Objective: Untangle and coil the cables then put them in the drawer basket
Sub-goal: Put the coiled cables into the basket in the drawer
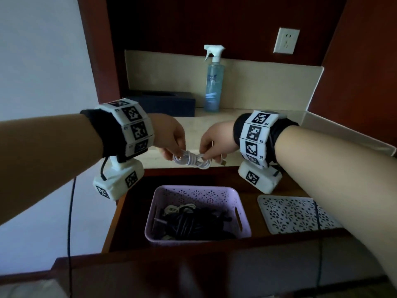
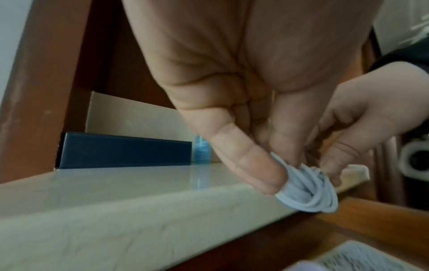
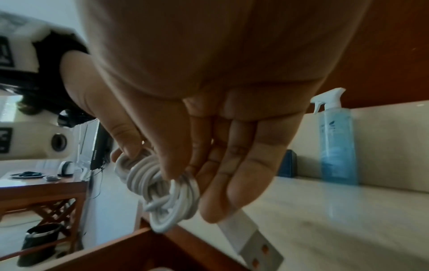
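At the centre of the head view both hands meet over the front edge of the pale countertop (image 1: 217, 123), holding a white cable (image 1: 192, 160) wound into a small bundle. The left hand (image 1: 169, 134) pinches the bundle's left end between thumb and curled fingers; the right hand (image 1: 214, 143) pinches the right end, its other fingers nearly straight in the right wrist view. A USB plug (image 1: 224, 162) sticks out just right of the bundle, below the right hand. Lower centre, in the open wooden drawer (image 1: 120, 214), sits a purple basket (image 1: 202, 192) holding dark coiled cables (image 1: 189, 224) and a pale one. A white perforated tray (image 1: 294, 214) lies to its right. Upper centre stands a blue spray bottle (image 1: 213, 82), beside a dark box (image 1: 163, 102)
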A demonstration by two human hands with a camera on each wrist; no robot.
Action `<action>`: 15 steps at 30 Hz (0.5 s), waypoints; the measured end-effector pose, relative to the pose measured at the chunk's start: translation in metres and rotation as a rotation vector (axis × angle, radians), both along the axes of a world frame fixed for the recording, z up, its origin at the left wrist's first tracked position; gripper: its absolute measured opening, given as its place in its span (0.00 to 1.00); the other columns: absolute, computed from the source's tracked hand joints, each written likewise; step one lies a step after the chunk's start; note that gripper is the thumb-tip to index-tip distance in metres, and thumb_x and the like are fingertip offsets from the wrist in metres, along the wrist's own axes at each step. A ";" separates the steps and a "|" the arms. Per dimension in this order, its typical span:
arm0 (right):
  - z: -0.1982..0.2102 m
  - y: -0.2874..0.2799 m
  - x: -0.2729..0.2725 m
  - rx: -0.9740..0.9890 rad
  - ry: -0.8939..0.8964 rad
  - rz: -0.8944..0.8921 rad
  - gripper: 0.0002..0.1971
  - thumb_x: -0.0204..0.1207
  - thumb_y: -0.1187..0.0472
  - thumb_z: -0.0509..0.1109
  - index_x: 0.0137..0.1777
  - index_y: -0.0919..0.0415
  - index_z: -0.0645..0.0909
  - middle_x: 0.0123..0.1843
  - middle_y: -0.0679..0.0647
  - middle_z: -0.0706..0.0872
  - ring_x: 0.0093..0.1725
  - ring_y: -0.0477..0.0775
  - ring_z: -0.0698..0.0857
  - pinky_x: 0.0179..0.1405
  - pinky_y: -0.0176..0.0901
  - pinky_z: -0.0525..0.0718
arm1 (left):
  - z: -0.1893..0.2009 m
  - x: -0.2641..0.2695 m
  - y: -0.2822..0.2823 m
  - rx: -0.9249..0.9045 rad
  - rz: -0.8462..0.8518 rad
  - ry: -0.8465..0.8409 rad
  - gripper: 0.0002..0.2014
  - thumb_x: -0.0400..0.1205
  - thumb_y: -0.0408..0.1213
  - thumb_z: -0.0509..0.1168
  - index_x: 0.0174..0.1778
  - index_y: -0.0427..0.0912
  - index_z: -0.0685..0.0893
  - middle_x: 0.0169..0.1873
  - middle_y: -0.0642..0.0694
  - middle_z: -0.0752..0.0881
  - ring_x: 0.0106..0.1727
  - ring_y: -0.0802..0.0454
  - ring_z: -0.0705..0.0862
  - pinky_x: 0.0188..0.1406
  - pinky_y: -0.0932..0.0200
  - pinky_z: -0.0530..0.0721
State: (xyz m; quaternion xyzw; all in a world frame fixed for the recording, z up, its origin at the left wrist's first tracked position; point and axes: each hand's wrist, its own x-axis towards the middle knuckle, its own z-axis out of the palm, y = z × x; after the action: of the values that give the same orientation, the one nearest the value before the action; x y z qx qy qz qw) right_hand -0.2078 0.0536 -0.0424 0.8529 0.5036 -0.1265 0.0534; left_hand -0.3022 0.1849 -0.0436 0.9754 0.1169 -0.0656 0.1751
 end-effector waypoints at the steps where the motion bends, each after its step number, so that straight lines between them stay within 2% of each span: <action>1: -0.007 -0.002 -0.003 -0.018 0.018 0.003 0.10 0.80 0.55 0.65 0.57 0.56 0.80 0.34 0.46 0.85 0.32 0.42 0.83 0.37 0.31 0.81 | -0.008 -0.004 -0.005 0.024 -0.019 0.022 0.06 0.79 0.39 0.69 0.48 0.42 0.87 0.33 0.54 0.90 0.29 0.66 0.85 0.35 0.78 0.80; 2: -0.014 -0.004 -0.005 -0.042 0.030 0.005 0.10 0.80 0.55 0.65 0.58 0.57 0.80 0.34 0.46 0.85 0.31 0.42 0.83 0.37 0.31 0.81 | -0.016 -0.006 -0.008 0.040 -0.035 0.043 0.07 0.80 0.39 0.68 0.50 0.41 0.87 0.39 0.49 0.91 0.32 0.63 0.86 0.41 0.74 0.81; 4: -0.027 -0.007 -0.007 -0.094 0.030 0.017 0.11 0.81 0.56 0.64 0.59 0.58 0.80 0.34 0.46 0.85 0.30 0.41 0.82 0.39 0.31 0.81 | -0.033 -0.007 -0.014 0.030 -0.042 0.069 0.07 0.81 0.38 0.68 0.51 0.39 0.85 0.46 0.44 0.91 0.35 0.59 0.86 0.43 0.72 0.80; 7: -0.046 -0.008 -0.008 -0.180 0.041 0.037 0.11 0.82 0.57 0.62 0.60 0.60 0.79 0.44 0.52 0.89 0.32 0.44 0.82 0.45 0.37 0.83 | -0.056 -0.004 -0.020 0.062 -0.065 0.123 0.09 0.80 0.36 0.67 0.55 0.42 0.86 0.47 0.48 0.91 0.29 0.69 0.82 0.42 0.76 0.77; 9: -0.059 -0.006 -0.005 -0.200 0.055 0.043 0.11 0.82 0.58 0.62 0.58 0.62 0.80 0.45 0.55 0.90 0.33 0.48 0.83 0.50 0.43 0.84 | -0.066 0.000 -0.022 0.081 -0.063 0.155 0.12 0.80 0.34 0.67 0.59 0.43 0.85 0.45 0.53 0.89 0.27 0.72 0.79 0.41 0.79 0.74; 12: -0.076 -0.001 -0.001 -0.218 0.059 0.033 0.08 0.81 0.61 0.63 0.50 0.63 0.83 0.35 0.51 0.85 0.34 0.50 0.83 0.53 0.45 0.83 | -0.074 0.004 -0.026 0.087 -0.044 0.245 0.15 0.81 0.35 0.66 0.63 0.45 0.84 0.55 0.52 0.88 0.37 0.65 0.81 0.52 0.72 0.77; 13: -0.081 0.003 0.000 -0.238 0.036 0.046 0.09 0.81 0.61 0.63 0.48 0.63 0.83 0.35 0.51 0.85 0.36 0.51 0.84 0.53 0.45 0.83 | -0.077 0.005 -0.025 0.106 -0.047 0.276 0.15 0.81 0.37 0.66 0.65 0.46 0.83 0.58 0.53 0.87 0.40 0.65 0.81 0.57 0.69 0.76; 15: -0.090 0.013 0.002 -0.304 -0.030 0.090 0.12 0.82 0.60 0.62 0.54 0.66 0.83 0.48 0.54 0.89 0.47 0.53 0.87 0.52 0.43 0.81 | -0.081 0.008 -0.024 0.183 -0.069 0.340 0.18 0.83 0.40 0.63 0.70 0.49 0.80 0.64 0.54 0.83 0.55 0.62 0.81 0.62 0.67 0.71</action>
State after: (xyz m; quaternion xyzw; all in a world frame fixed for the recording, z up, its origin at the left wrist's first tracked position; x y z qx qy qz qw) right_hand -0.2060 0.0663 -0.1329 0.8135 0.5153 -0.1861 0.1951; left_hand -0.2946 0.1612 -0.1241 0.9656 0.1166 -0.2244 0.0610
